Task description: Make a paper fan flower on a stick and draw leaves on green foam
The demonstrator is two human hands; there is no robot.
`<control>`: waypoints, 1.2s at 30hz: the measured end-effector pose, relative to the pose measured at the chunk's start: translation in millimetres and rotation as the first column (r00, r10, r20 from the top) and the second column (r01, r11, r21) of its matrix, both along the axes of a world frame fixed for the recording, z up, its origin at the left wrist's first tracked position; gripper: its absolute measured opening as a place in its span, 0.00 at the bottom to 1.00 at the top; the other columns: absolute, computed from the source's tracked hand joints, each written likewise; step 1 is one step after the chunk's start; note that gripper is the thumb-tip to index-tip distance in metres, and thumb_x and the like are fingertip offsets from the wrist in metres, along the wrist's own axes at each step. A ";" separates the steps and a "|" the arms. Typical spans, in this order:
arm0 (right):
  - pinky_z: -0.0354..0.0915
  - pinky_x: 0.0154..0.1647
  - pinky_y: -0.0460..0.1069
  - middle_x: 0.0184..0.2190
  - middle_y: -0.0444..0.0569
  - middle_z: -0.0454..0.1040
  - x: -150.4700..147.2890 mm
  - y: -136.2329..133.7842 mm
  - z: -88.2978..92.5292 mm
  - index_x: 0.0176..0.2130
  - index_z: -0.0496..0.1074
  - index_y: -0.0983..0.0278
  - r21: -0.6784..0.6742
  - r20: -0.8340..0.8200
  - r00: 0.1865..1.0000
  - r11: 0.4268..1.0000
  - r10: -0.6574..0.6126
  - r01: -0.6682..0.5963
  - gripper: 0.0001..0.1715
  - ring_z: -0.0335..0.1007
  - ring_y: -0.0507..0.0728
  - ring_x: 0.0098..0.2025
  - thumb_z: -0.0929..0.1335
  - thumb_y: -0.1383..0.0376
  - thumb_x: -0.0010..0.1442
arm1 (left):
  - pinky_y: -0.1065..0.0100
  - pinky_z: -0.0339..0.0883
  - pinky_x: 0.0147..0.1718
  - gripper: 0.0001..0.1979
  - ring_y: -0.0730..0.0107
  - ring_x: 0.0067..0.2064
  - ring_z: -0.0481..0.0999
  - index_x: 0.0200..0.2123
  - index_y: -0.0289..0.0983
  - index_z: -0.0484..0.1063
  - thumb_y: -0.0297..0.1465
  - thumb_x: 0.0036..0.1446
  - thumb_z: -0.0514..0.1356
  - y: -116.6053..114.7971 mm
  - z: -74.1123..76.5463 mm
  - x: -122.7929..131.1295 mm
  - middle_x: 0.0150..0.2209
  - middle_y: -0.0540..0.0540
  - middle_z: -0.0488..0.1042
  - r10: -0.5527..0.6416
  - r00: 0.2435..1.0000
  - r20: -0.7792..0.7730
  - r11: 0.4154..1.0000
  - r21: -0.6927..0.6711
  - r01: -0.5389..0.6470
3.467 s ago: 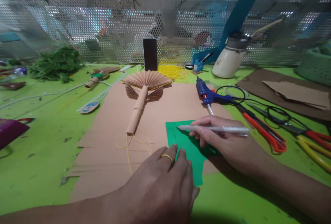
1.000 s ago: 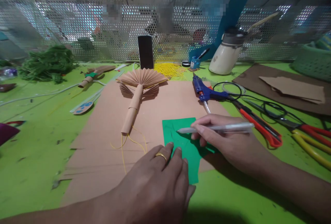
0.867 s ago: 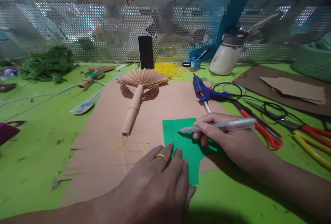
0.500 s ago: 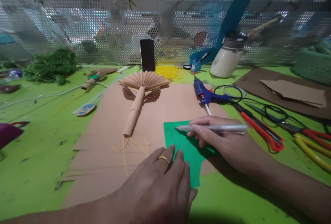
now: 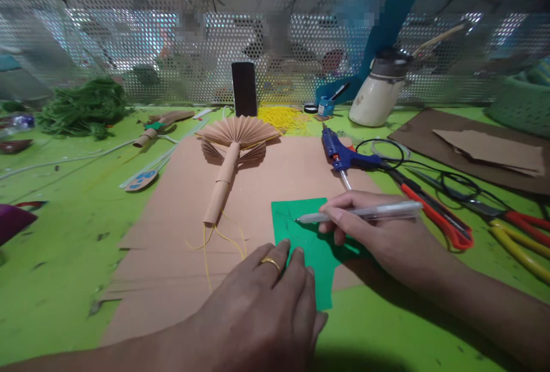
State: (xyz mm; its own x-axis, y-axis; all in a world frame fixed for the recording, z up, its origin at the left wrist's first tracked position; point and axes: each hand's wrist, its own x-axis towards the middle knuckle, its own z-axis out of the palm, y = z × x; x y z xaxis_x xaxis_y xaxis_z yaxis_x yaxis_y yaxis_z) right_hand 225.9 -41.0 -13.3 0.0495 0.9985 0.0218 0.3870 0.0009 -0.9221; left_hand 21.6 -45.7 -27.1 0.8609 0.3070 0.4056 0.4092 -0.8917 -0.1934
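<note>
My right hand [image 5: 365,223] grips a clear-barrelled pen [image 5: 365,211], its tip touching or just above a piece of green paper [image 5: 318,257]. Faint dark lines show on the paper near the tip. My left hand [image 5: 270,297], with a gold ring, lies flat with its fingers spread over the paper's left lower part. Under the paper is a sheet of brown card [image 5: 172,206]. On that card, to the left, rests a pleated brown paper fan shape [image 5: 236,131] with a rolled paper tube [image 5: 221,188] and yellow threads hanging from the tube's lower end.
Right of the paper lie a blue glue gun [image 5: 344,157], a red box cutter [image 5: 451,226] and scissors [image 5: 511,240] with cords. Behind stand a phone [image 5: 244,90], a small paint pot [image 5: 325,107] and a white flask [image 5: 376,97]. Green string [image 5: 81,108] is piled at left.
The pen tip has moved slightly right and down on the green paper, and my right hand has shifted with it. My left hand stays where it was.
</note>
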 end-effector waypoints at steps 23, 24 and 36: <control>0.69 0.31 0.49 0.24 0.48 0.78 4.0 0.8 -2.5 0.29 0.75 0.62 0.023 0.019 1.000 1.000 -0.021 0.021 0.12 0.72 0.54 0.26 0.66 0.60 0.61 | 0.56 0.76 0.42 0.17 0.53 0.41 0.80 0.41 0.31 0.79 0.33 0.66 0.52 2.0 -2.4 1.6 0.40 0.38 0.80 -0.008 1.000 0.015 1.000 0.028 0.008; 0.69 0.31 0.48 0.24 0.47 0.78 3.6 0.8 -2.1 0.29 0.75 0.62 0.028 0.026 1.000 1.000 -0.011 0.011 0.12 0.72 0.53 0.26 0.66 0.60 0.61 | 0.55 0.76 0.42 0.17 0.53 0.41 0.80 0.41 0.31 0.79 0.33 0.66 0.52 1.8 -2.2 1.6 0.40 0.38 0.80 -0.003 1.000 0.021 1.000 0.028 0.003; 0.68 0.30 0.47 0.26 0.48 0.78 7.0 -1.4 -3.7 0.30 0.75 0.62 0.007 0.004 1.000 1.000 -0.015 0.015 0.12 0.72 0.53 0.27 0.66 0.61 0.61 | 0.56 0.74 0.43 0.17 0.55 0.41 0.79 0.41 0.33 0.79 0.34 0.66 0.52 1.7 -4.6 2.2 0.41 0.40 0.81 0.007 1.000 0.008 1.000 0.023 -0.008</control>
